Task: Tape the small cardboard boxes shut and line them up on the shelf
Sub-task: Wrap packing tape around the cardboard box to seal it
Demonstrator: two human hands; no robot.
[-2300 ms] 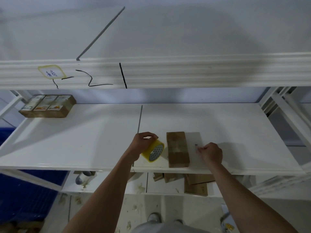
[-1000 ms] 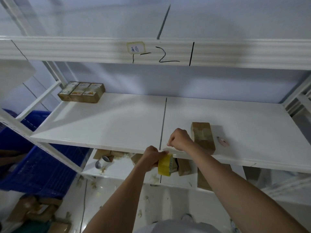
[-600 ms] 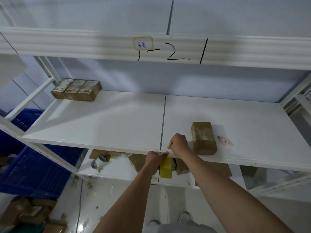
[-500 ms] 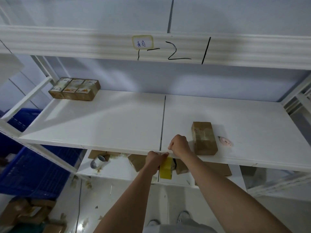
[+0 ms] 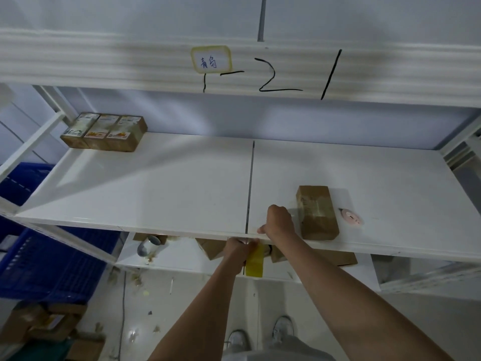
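Note:
A brown cardboard box (image 5: 316,212) with clear tape across its top lies near the front of the white shelf (image 5: 156,191), right of the middle seam. Just left of it, my right hand (image 5: 278,222) is curled at the shelf's front edge and seems to pinch the tape's loose end there. Directly below the edge, my left hand (image 5: 238,250) grips the yellow tape roll (image 5: 254,264). Three taped boxes (image 5: 104,131) stand side by side at the shelf's back left corner.
A small pink cutter (image 5: 351,217) lies just right of the box. The lower shelf holds more cardboard boxes (image 5: 210,250) and a grey roll (image 5: 148,247). Blue crates (image 5: 46,261) stand at the left, with cartons (image 5: 39,324) on the littered floor.
The tape roll came off the shelf top and now hangs below the front edge in my left hand. My right hand moved from right of the box to its left.

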